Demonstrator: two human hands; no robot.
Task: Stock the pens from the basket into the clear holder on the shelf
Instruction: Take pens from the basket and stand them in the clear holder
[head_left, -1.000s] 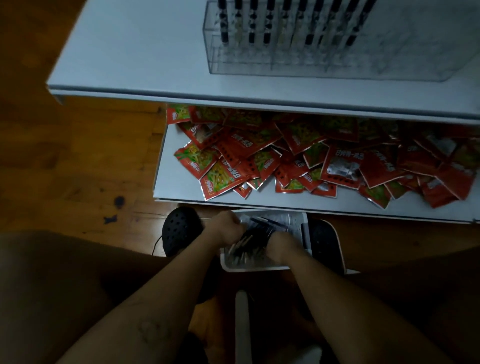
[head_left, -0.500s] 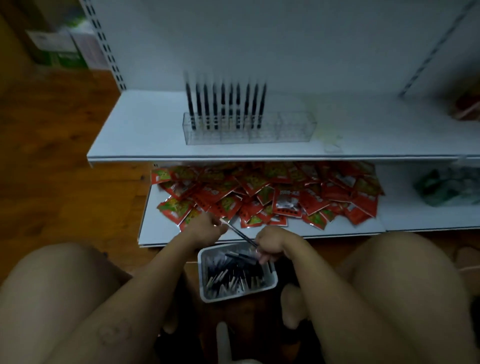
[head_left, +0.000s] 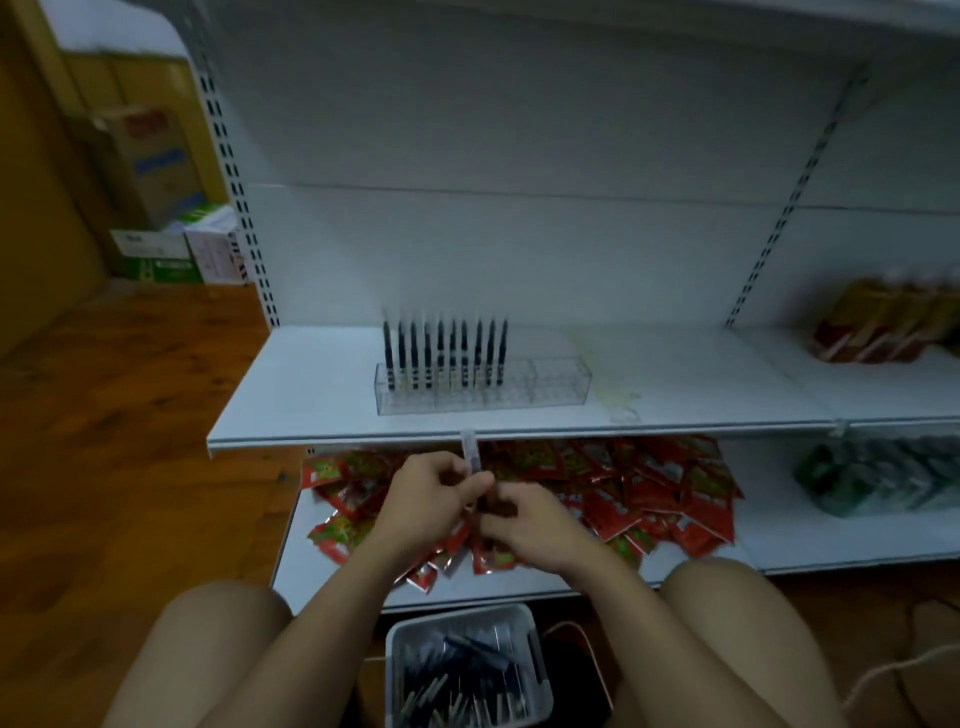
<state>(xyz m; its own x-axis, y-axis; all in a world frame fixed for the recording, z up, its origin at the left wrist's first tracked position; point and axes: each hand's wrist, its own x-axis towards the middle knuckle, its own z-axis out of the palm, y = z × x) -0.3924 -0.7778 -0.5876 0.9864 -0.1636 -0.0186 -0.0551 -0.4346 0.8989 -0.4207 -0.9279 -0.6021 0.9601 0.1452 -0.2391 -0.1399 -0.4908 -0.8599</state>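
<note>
Both hands meet in front of the shelf edge, above the knees. The left hand (head_left: 431, 499) pinches one pen (head_left: 471, 454) between the thumb and the fingers. The pen stands almost upright and its pale top reaches up to the front edge of the shelf (head_left: 311, 395). The right hand (head_left: 524, 525) has its fingers curled around the lower, dark end of the same pen; the exact grip is blurred.

The clear holder (head_left: 550, 384) stands on the shelf, far from the hands and slightly to the right. A row of pens (head_left: 447, 353) stands upright in its left part, and the right part shows only clear plastic.

The basket (head_left: 540, 670) is on the floor, near, between the knees, with loose pens (head_left: 467, 660) lying in it.

On the lower shelf behind the hands lies a heap of red packets (head_left: 649, 488). At the right of it are green packages (head_left: 872, 478). At the far left, cardboard boxes (head_left: 156, 161) stand on the wooden floor.
</note>
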